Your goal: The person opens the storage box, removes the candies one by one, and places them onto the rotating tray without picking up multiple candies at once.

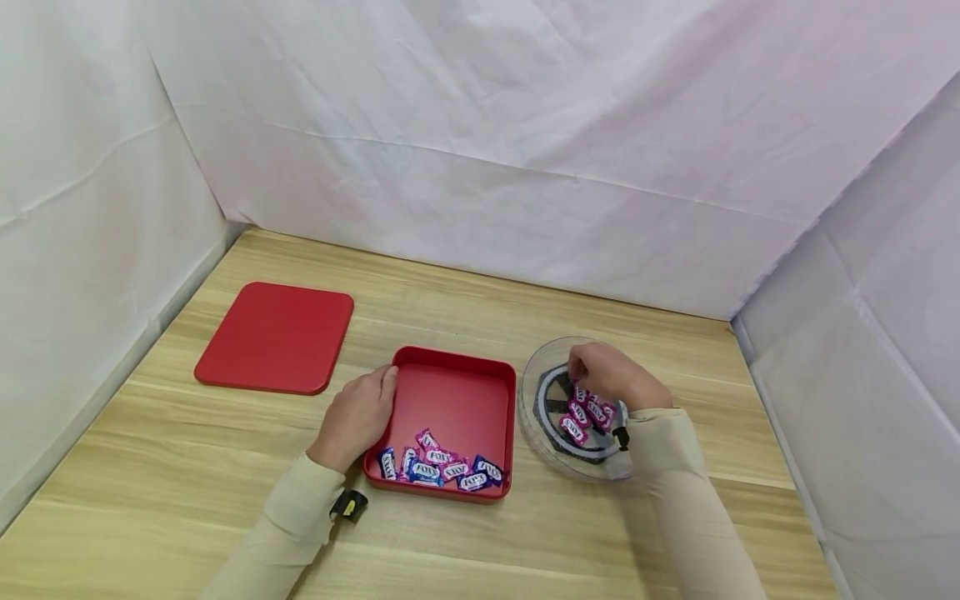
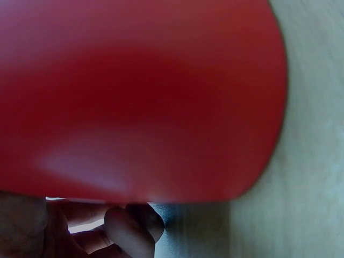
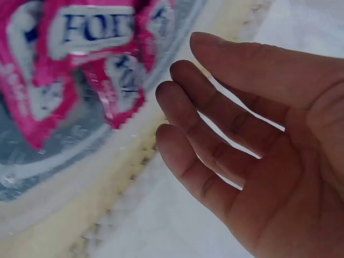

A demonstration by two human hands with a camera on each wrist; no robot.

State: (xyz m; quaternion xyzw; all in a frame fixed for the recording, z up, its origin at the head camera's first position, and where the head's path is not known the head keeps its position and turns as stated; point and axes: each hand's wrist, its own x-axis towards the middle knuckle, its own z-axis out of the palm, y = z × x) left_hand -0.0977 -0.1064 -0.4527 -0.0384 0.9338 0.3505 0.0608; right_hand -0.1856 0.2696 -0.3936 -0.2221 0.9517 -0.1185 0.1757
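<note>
Head view, left hand: the left hand (image 1: 356, 421) holds the left wall of the red box (image 1: 450, 400), thumb laid along the rim; the other fingers are mostly hidden.
Head view, red box: stands on the wood-grain table (image 1: 570, 542), between the two hands; blue and pink wrapped candies (image 1: 426, 471) lie along its near wall.
Head view, right hand: the right hand (image 1: 611, 375) is over the clear dish (image 1: 528, 375), fingers bent downward; fingertip contact cannot be told from this angle.
Head view, clear dish: just beside the right wall of the box; a cluster of pink candies (image 1: 576, 412) lies inside, near the right hand.
Head view, red lid: the red lid (image 1: 275, 337) lies flat on the table, left of the box.
Left wrist view, fingers: bent left fingers (image 2: 129, 234) show at the lower edge of the red wall; exact contact cannot be told.
Right wrist view, fingers: right fingers (image 3: 177, 150) are loosely curved and slightly apart; the thumb (image 3: 242, 67) stands clear of the fingertips, with a bare gap between.
Right wrist view, pink candies: near the fingertips, separate from them.
</note>
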